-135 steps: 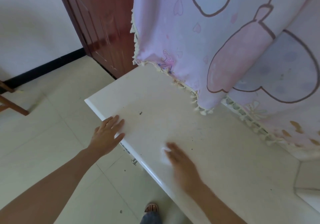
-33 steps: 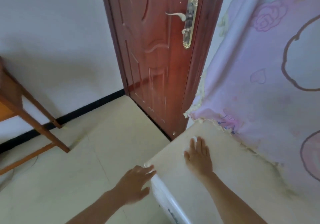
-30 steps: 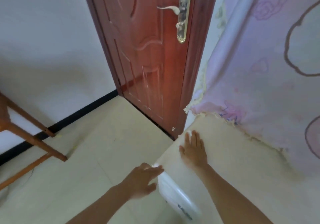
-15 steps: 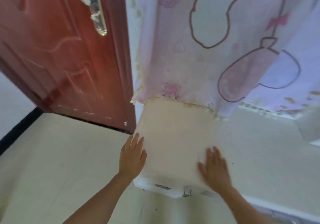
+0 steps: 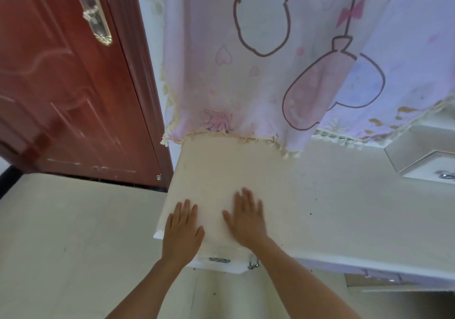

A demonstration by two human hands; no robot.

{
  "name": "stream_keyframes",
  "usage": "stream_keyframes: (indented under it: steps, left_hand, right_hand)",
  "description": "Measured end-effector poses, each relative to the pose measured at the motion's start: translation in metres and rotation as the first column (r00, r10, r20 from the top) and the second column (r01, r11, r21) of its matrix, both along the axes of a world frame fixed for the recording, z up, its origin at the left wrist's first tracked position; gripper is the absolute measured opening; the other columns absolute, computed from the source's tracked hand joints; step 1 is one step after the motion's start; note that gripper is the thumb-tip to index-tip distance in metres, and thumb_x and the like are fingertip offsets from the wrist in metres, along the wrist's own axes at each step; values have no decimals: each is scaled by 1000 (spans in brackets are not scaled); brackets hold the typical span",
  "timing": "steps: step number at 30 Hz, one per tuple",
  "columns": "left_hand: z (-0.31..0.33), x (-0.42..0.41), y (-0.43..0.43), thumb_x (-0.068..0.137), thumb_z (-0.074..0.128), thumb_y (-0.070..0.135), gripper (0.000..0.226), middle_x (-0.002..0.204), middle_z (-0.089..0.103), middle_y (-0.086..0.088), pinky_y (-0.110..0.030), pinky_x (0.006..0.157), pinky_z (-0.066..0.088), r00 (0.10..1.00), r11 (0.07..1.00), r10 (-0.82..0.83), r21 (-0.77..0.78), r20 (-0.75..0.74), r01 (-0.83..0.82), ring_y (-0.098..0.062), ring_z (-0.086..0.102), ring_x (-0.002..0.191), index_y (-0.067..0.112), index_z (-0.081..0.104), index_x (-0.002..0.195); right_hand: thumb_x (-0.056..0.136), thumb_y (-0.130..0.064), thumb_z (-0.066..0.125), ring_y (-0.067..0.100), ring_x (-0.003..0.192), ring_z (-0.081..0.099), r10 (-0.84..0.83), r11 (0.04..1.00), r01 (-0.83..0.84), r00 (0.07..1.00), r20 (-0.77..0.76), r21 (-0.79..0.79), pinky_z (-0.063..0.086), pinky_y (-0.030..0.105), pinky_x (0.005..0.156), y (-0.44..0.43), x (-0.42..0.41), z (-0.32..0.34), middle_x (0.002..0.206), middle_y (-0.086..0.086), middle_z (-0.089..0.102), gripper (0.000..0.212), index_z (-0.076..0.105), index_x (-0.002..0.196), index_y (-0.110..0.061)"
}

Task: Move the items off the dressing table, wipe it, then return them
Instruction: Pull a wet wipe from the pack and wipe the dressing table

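Note:
The dressing table point(image 5: 332, 208) has a bare off-white top with a few dark specks point(image 5: 310, 212). No items stand on the part I see. My left hand point(image 5: 183, 232) lies flat on the table's left front corner, fingers straight. My right hand point(image 5: 246, 220), blurred by motion, presses flat on the top just to the right of it, fingers spread. Whether anything lies under the right palm is hidden.
A pink printed cloth point(image 5: 246, 72) with a fringe hangs over the back of the table. A red-brown door point(image 5: 61, 84) stands at the left. A small raised drawer unit point(image 5: 430, 168) sits at the right end. Drawer handles point(image 5: 253, 264) show below the front edge. Pale tiled floor point(image 5: 73, 232) lies to the left.
My right hand has slid left across the top, closer to my left hand. The left hand stays on the front corner. The view has tilted down slightly.

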State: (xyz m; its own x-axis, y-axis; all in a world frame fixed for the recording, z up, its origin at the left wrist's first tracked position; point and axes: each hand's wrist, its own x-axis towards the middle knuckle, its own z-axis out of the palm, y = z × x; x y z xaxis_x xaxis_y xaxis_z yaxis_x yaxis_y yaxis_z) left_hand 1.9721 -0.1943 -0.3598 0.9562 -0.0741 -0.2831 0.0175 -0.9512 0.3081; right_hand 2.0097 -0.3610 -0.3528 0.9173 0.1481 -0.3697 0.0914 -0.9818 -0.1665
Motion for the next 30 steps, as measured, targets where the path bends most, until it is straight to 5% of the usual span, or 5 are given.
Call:
stream_keyframes:
  steps: [6,18,22,26,30]
  left_hand:
    - [4,1,2,95,18,36,58,156,-9,-4,-34,116,1,1000,999,4,55,-9,-3,-20,-9,144,16,3,147]
    - [10,7,-20,96,33,25,54,156,2,-4,-35,116,7,986,984,169,58,-2,-168,-21,1,144,14,15,146]
    - [14,17,-29,93,40,20,43,150,31,-6,-37,113,23,951,952,297,48,89,-302,-24,23,139,12,42,135]
    - [21,31,-68,92,45,17,46,149,31,-8,-42,110,24,935,945,320,19,151,-326,-26,21,139,12,40,137]
    - [23,56,-134,91,49,16,49,150,29,-10,-45,109,24,935,954,298,-19,190,-300,-28,18,140,10,37,139]
  right_hand:
    - [73,-49,-13,16,142,-12,137,991,-136,989,64,-19,-6,44,114,-23,15,-7,155,4,-11,81,-3,146,-14]
    - [96,-38,29,26,143,3,-688,721,692,722,72,-47,8,46,114,-273,-33,0,154,15,6,62,12,144,-3]
    - [77,-43,31,46,127,38,-363,932,359,926,105,56,32,64,97,-188,23,-18,134,33,41,75,44,126,13]
    - [88,-48,16,28,143,-6,-15,998,9,994,110,54,-3,44,115,-119,69,-9,154,16,-5,73,3,145,-5]
    - [65,-54,-6,25,143,-3,134,986,-145,982,133,82,-3,42,115,-163,90,-9,155,13,-1,94,7,146,-7]
